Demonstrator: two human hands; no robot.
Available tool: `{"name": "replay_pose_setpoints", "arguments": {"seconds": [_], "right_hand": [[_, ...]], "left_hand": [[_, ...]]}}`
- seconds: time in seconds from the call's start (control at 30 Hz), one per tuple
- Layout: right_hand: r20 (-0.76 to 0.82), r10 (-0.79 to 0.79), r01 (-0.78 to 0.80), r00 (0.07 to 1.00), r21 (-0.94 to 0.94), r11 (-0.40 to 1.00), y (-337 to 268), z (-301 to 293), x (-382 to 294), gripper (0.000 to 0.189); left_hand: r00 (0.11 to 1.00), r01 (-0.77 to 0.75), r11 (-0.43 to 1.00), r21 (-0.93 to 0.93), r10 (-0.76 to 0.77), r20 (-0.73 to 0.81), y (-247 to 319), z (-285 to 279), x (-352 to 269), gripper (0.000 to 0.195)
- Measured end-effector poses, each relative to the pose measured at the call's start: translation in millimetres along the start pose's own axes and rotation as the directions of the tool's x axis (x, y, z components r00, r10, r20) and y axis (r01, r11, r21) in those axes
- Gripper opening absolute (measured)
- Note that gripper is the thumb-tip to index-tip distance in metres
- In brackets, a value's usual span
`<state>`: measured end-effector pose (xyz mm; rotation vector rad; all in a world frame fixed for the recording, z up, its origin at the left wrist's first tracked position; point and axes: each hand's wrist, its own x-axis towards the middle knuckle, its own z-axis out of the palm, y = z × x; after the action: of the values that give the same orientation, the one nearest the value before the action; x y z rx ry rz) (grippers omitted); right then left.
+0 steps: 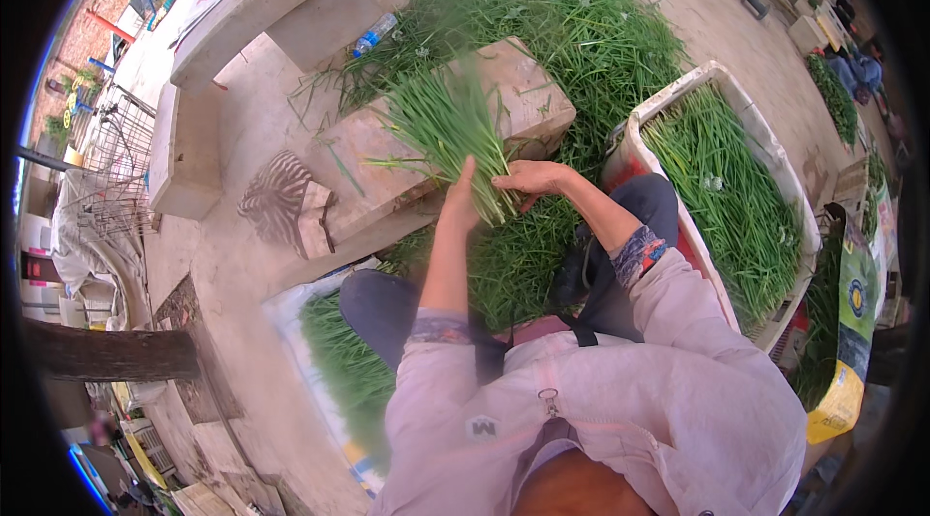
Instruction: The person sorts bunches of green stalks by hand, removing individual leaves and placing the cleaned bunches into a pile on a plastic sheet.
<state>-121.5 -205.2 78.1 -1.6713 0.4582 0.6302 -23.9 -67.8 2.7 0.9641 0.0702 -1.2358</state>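
A bunch of long green leafy stalks, probably garlic chives [443, 116], is held above a low concrete bench [363, 145], its cut ends pointing towards me. My left hand [461, 200] grips the bunch around its lower stems. At the stem ends on the right, my right hand [534, 182] has its thumb and fingers closed on some of the stalks. Loose greens [617, 29] lie heaped on the ground behind the bench and between my legs. A striped cloth item [276, 196] rests at the bench's left end.
To the right stands a white plastic crate [770, 152] filled with greens. More greens lie on a white sack [290, 320] by my left knee. A plastic bottle [375, 35] lies near a larger concrete bench [290, 0]. A wire basket [120, 152] is farther left.
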Motion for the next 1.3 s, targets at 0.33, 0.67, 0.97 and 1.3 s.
{"name": "replay_pose_setpoints", "arguments": {"seconds": [0.33,0.67,0.97,1.3], "right_hand": [[-0.416,-0.215,-0.116,0.884,-0.639,0.760,-11.9,55.8,-17.6,0.068],[-0.126,-0.144,0.190,0.982,0.556,0.809,-3.9,5.0,0.9,0.068],[-0.225,-0.182,0.285,0.957,0.626,0.725,29.9,12.3,49.3,0.067],[-0.270,-0.187,0.313,0.945,0.571,0.759,24.6,11.5,22.3,0.051]], "left_hand": [[0.988,-0.155,0.988,-0.024,0.154,-0.009,-17.0,7.2,17.8,0.042],[0.965,-0.195,0.942,0.273,0.234,-0.119,-9.5,-1.2,23.8,0.035],[0.966,0.082,0.108,0.991,0.234,-0.106,11.7,41.7,0.3,0.078],[0.945,0.024,0.694,0.719,0.220,-0.244,7.0,5.3,3.1,0.069]]}}
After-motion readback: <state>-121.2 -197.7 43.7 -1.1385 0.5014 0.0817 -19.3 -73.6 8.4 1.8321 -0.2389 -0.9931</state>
